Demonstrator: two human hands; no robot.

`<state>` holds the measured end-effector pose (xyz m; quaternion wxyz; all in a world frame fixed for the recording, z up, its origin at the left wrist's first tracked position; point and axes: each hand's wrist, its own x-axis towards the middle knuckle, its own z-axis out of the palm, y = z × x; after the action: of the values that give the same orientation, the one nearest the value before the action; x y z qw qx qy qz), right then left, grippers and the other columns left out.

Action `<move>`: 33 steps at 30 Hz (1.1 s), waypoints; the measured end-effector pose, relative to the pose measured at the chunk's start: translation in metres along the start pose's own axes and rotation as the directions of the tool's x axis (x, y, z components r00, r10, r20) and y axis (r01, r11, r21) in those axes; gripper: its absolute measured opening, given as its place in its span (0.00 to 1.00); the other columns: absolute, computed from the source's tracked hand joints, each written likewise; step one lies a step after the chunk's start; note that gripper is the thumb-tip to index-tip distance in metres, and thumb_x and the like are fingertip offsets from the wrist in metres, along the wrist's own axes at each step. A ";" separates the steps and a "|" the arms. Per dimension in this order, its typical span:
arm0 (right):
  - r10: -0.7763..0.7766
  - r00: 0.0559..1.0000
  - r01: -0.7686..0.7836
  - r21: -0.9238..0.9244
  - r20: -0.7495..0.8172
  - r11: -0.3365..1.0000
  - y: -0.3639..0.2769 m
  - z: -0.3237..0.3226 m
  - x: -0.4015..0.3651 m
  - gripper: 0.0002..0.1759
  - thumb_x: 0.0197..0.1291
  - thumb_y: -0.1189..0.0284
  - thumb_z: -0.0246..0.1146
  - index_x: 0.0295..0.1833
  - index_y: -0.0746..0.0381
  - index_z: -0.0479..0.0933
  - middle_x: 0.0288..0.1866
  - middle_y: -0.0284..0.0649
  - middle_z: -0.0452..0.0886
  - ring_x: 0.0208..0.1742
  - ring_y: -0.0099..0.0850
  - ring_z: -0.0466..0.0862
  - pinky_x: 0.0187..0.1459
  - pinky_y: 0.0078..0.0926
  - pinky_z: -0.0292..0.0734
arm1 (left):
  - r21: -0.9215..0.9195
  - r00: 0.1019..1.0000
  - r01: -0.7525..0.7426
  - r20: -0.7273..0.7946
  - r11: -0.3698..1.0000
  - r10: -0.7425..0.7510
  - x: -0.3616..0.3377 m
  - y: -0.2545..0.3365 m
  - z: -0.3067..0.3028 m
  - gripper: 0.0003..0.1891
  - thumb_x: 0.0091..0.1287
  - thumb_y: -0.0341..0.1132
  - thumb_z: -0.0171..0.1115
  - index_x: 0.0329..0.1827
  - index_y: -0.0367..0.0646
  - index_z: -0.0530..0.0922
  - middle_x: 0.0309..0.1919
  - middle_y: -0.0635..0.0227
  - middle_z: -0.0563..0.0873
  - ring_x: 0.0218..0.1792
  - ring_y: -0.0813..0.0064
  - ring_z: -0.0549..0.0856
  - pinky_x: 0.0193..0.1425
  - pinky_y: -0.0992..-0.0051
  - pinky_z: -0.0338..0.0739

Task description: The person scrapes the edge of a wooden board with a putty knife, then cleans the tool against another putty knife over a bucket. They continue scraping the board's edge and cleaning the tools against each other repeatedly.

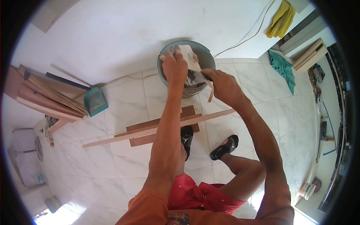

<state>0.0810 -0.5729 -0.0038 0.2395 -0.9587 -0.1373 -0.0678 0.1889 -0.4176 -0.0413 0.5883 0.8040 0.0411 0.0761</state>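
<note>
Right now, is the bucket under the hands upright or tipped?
Upright: the bucket's mouth faces up toward the camera, and its wall narrows down toward the floor tiles.

dustpan (96,101) left of bucket (207,57), cloths (282,70) right; boards (112,140) on the floor (258,84) before the bucket.

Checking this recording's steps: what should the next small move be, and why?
Probably tip the pale flat piece slightly over the bucket: brownish bits lie on it, the left hand has hold of it, and the right hand is close by its lower corner.
</note>
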 end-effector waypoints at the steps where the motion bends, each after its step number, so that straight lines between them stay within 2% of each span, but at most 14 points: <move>1: -0.018 1.000 0.018 -0.014 -0.007 1.000 0.002 0.003 0.005 0.27 0.56 0.85 0.60 0.64 0.61 0.74 0.60 0.47 0.83 0.58 0.47 0.84 0.57 0.43 0.82 | -0.004 1.000 -0.014 -0.012 1.000 0.014 0.003 0.001 -0.002 0.15 0.77 0.38 0.54 0.45 0.30 0.76 0.42 0.39 0.86 0.47 0.38 0.85 0.55 0.50 0.76; 3: -0.050 0.999 0.049 -0.043 -0.017 0.998 0.006 0.017 0.007 0.28 0.57 0.83 0.58 0.65 0.62 0.74 0.63 0.47 0.82 0.63 0.47 0.81 0.61 0.44 0.79 | -0.014 0.999 -0.036 -0.030 0.999 0.035 0.006 0.001 -0.008 0.15 0.77 0.38 0.53 0.45 0.30 0.76 0.41 0.39 0.86 0.47 0.38 0.85 0.54 0.49 0.76; 4: -0.098 0.989 0.088 -0.100 -0.107 0.991 -0.001 0.025 0.001 0.29 0.56 0.85 0.59 0.66 0.62 0.73 0.62 0.47 0.82 0.62 0.46 0.82 0.62 0.43 0.79 | 0.008 0.998 -0.051 -0.047 0.999 0.052 0.006 -0.001 -0.006 0.15 0.78 0.38 0.52 0.45 0.30 0.76 0.41 0.39 0.86 0.46 0.38 0.85 0.53 0.48 0.75; 6: -0.104 0.983 0.084 -0.133 -0.150 0.988 -0.006 0.031 -0.004 0.29 0.56 0.86 0.59 0.66 0.62 0.73 0.62 0.47 0.82 0.62 0.46 0.82 0.62 0.43 0.79 | 0.056 0.993 -0.079 -0.087 0.995 0.084 0.007 -0.001 -0.007 0.15 0.78 0.38 0.51 0.45 0.30 0.75 0.40 0.40 0.85 0.45 0.38 0.84 0.52 0.48 0.75; 8: -0.079 0.981 0.051 -0.154 -0.178 0.987 -0.001 0.041 0.000 0.29 0.56 0.85 0.59 0.65 0.62 0.73 0.62 0.48 0.81 0.61 0.47 0.82 0.62 0.44 0.79 | 0.018 0.998 -0.023 -0.060 1.000 0.024 0.003 0.004 -0.010 0.16 0.78 0.38 0.51 0.45 0.29 0.77 0.40 0.42 0.86 0.44 0.43 0.85 0.52 0.52 0.75; 11: 0.014 0.989 -0.011 0.019 -0.150 1.000 0.007 0.033 0.023 0.35 0.49 0.90 0.61 0.67 0.61 0.72 0.64 0.48 0.80 0.60 0.49 0.83 0.59 0.42 0.83 | 0.034 0.997 -0.046 -0.068 0.998 0.049 -0.006 0.006 -0.007 0.17 0.78 0.38 0.51 0.44 0.28 0.77 0.38 0.44 0.86 0.41 0.45 0.85 0.51 0.53 0.75; 15: -0.064 0.983 0.053 -0.067 -0.172 0.996 -0.007 0.042 0.005 0.33 0.51 0.90 0.59 0.65 0.62 0.72 0.61 0.49 0.82 0.58 0.51 0.84 0.56 0.43 0.84 | 0.040 0.992 -0.076 -0.093 0.996 0.080 0.005 0.000 -0.009 0.16 0.78 0.38 0.51 0.44 0.29 0.77 0.38 0.44 0.86 0.41 0.45 0.85 0.51 0.53 0.75; 19: 0.063 0.994 -0.061 0.016 -0.092 0.998 0.013 0.031 0.038 0.32 0.52 0.88 0.60 0.66 0.61 0.72 0.63 0.48 0.81 0.61 0.48 0.83 0.57 0.42 0.84 | 0.053 0.998 -0.037 -0.047 0.998 0.040 -0.002 -0.001 -0.006 0.16 0.78 0.38 0.51 0.43 0.30 0.77 0.39 0.43 0.86 0.41 0.45 0.85 0.51 0.52 0.75; 23: -0.108 0.982 0.101 -0.047 -0.154 0.994 0.001 0.044 0.018 0.27 0.54 0.84 0.64 0.62 0.63 0.74 0.58 0.48 0.82 0.58 0.50 0.82 0.57 0.47 0.79 | 0.059 0.997 -0.047 -0.063 0.997 0.051 0.004 -0.007 -0.010 0.16 0.78 0.38 0.51 0.44 0.29 0.77 0.38 0.44 0.86 0.41 0.46 0.85 0.51 0.53 0.76; 24: -0.009 0.994 0.012 0.026 -0.112 1.000 0.008 0.046 0.024 0.29 0.54 0.84 0.64 0.64 0.63 0.74 0.58 0.49 0.82 0.57 0.49 0.83 0.57 0.46 0.79 | 0.087 0.996 -0.068 -0.054 0.994 0.073 0.004 -0.012 -0.010 0.17 0.78 0.38 0.51 0.44 0.29 0.77 0.38 0.44 0.85 0.41 0.47 0.85 0.50 0.54 0.76; 27: -0.017 0.989 0.025 0.053 -0.147 0.998 0.024 0.045 0.048 0.33 0.53 0.84 0.63 0.69 0.63 0.73 0.58 0.50 0.82 0.57 0.49 0.83 0.57 0.45 0.80 | 0.114 0.997 -0.068 -0.027 0.991 0.072 0.008 -0.014 -0.009 0.16 0.78 0.38 0.52 0.45 0.29 0.77 0.38 0.46 0.86 0.41 0.50 0.85 0.50 0.56 0.76; 28: -0.024 0.985 0.029 0.026 -0.173 0.999 0.031 0.049 0.056 0.27 0.58 0.83 0.62 0.65 0.61 0.75 0.60 0.47 0.83 0.56 0.50 0.84 0.54 0.44 0.83 | 0.116 0.999 -0.047 -0.018 0.992 0.050 0.006 -0.013 -0.011 0.16 0.78 0.38 0.52 0.45 0.29 0.78 0.38 0.47 0.86 0.41 0.51 0.85 0.50 0.56 0.76; 31: 0.074 0.991 -0.075 -0.007 -0.112 0.997 0.050 0.052 0.072 0.24 0.58 0.80 0.63 0.62 0.62 0.78 0.59 0.48 0.83 0.56 0.51 0.85 0.54 0.44 0.83 | 0.002 0.993 0.078 0.087 0.997 -0.078 0.005 -0.001 -0.025 0.16 0.78 0.38 0.53 0.46 0.29 0.77 0.42 0.40 0.86 0.46 0.39 0.85 0.53 0.50 0.76; 33: 0.096 0.993 -0.100 -0.077 -0.063 0.992 0.057 0.051 0.078 0.22 0.59 0.79 0.64 0.60 0.62 0.80 0.58 0.48 0.83 0.55 0.51 0.85 0.54 0.43 0.82 | 0.038 1.000 0.009 0.029 0.999 -0.010 0.011 -0.007 -0.029 0.16 0.75 0.39 0.56 0.46 0.29 0.77 0.40 0.42 0.86 0.44 0.41 0.86 0.51 0.52 0.77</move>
<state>0.1756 -0.5787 -0.0580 0.2079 -0.9707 -0.0801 -0.0896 0.1952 -0.3865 -0.0381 0.5741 0.8157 0.0374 0.0607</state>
